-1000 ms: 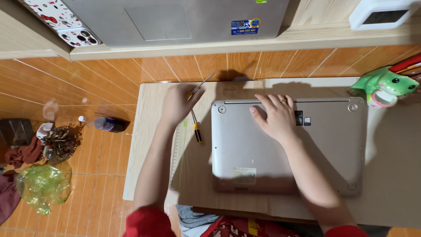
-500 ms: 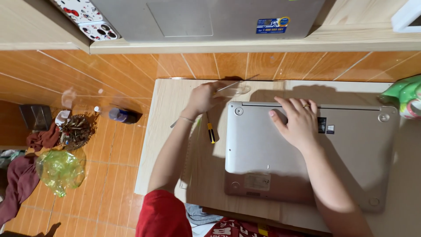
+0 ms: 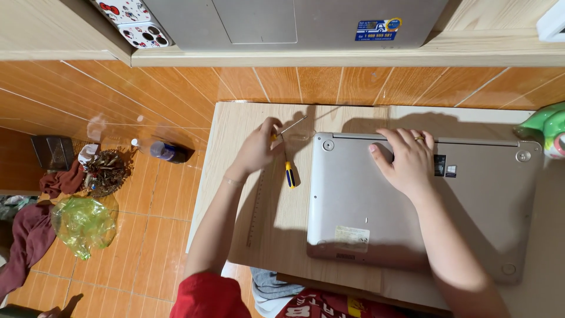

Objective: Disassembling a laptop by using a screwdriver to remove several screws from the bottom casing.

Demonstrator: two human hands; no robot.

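**Two hands at an overturned laptop on a low counter**

Nearest the camera, red sleeves and a bit of patterned cloth show at the bottom edge, with both forearms reaching away over the pale wooden counter (image 3: 247, 123).

The right hand (image 3: 406, 162) lies flat, palm down, on the grey underside of the laptop (image 3: 376, 212), which rests bottom-up on the counter. Its grip is released: the fingers are spread and pressing on the shell near the far edge, closed around nothing. A ring shows on one finger. A pale label sits on the laptop's near edge and round feet mark its corners.

The left hand (image 3: 256, 150) is just to the left of the laptop, over bare counter. Its grip is clenched on a thin screwdriver (image 3: 291, 125), whose metal shaft points away and to the right, toward the laptop's far left corner. A second screwdriver with a blue and yellow handle (image 3: 289, 175) lies on the counter just beside this hand, between it and the laptop, touched by neither hand.

Off the counter to the left, the orange tiled floor (image 3: 153, 235) holds a crumpled green plastic bag (image 3: 82, 222), dark red cloth and a small bottle (image 3: 162, 151) lying on its side.

Farthest away, a wooden shelf carries a second grey laptop (image 3: 294, 20) and a phone in a patterned case (image 3: 138, 23). A green toy figure (image 3: 547, 129) stands at the right edge.
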